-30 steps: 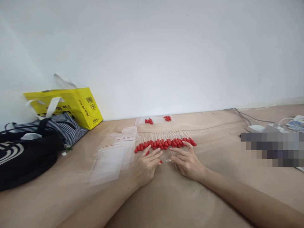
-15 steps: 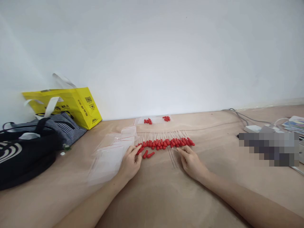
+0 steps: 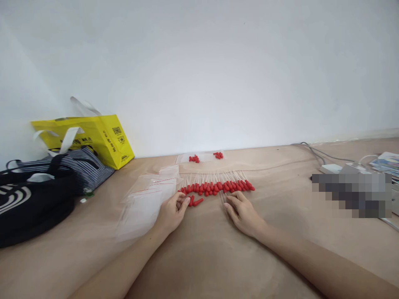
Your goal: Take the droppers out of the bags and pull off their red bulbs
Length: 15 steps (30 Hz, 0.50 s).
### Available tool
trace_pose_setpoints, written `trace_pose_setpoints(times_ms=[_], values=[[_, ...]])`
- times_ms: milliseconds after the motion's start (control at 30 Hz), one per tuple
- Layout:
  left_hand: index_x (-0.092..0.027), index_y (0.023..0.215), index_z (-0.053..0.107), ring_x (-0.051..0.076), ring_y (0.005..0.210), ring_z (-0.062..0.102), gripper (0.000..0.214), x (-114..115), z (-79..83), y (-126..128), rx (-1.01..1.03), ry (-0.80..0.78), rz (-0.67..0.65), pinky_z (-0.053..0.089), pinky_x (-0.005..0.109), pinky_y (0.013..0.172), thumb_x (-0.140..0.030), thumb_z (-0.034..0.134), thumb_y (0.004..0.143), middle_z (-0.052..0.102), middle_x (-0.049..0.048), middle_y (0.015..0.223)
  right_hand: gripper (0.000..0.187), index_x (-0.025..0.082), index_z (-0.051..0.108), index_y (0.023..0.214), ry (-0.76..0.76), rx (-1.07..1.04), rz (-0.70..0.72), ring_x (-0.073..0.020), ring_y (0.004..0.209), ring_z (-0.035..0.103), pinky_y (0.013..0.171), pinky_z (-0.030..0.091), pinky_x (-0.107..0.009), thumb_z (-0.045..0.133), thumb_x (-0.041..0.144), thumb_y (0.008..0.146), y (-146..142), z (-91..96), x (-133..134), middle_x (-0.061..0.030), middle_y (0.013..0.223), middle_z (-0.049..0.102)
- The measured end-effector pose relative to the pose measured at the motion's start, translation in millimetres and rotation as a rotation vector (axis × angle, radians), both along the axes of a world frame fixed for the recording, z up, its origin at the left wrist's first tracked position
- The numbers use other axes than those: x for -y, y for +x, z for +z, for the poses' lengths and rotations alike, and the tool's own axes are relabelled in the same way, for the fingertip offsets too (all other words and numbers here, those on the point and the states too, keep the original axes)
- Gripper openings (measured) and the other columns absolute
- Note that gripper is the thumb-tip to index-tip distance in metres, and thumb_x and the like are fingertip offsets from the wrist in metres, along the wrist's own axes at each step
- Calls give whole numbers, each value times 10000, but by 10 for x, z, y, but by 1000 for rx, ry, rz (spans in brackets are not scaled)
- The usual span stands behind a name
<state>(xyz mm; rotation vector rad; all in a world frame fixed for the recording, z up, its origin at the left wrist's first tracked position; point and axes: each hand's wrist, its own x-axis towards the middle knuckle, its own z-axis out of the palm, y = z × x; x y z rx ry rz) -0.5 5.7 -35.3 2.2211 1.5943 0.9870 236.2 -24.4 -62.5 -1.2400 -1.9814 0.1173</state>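
Observation:
Thin clear tubes with red rubber bulbs (image 3: 215, 187), like droppers, lie side by side in a long row. At the row's left end, my left hand (image 3: 171, 211) has thumb and fingers closed on a red rubber bulb, mostly hidden by the fingers. Just right of that thumb lie loose red bulbs (image 3: 197, 202). My right hand (image 3: 243, 212) is below the row's right half, its thumb and fingers closed around a thin clear tube (image 3: 223, 198). More bare tubes there are partly covered by this hand.
Clear zip bags (image 3: 146, 207) lie spread to the left of the row. A bag with red bulbs (image 3: 193, 159) rests near the wall. A yellow bag (image 3: 115, 141), striped bag (image 3: 90, 168) and black bag (image 3: 37, 207) stand at left. Cables and a white adapter (image 3: 331, 169) are at right.
My right hand has moved left and its fingers now cover the bare tubes. My left thumb has come up towards the fingers, hiding the bulb there. The loose bulbs shifted slightly.

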Motion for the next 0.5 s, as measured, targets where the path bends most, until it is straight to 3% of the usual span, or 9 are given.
trace_pose_setpoints(times_ms=[200, 500], values=[[-178, 842, 542, 200, 807, 534, 175, 20, -5, 6, -183, 326, -15, 425, 344, 729, -321, 455, 790, 592, 45, 819, 191, 151, 519, 905, -24, 45, 19, -198, 862, 485, 774, 444, -361, 378, 265, 844, -21, 16, 7, -94, 879, 474], [-182, 818, 552, 193, 771, 508, 144, 62, -2, 74, -249, 370, -97, 413, 334, 702, -295, 467, 797, 563, 36, 778, 231, 149, 485, 916, 7, 119, -42, -182, 783, 497, 700, 441, -330, 338, 318, 860, -66, -13, -189, -80, 853, 463]])
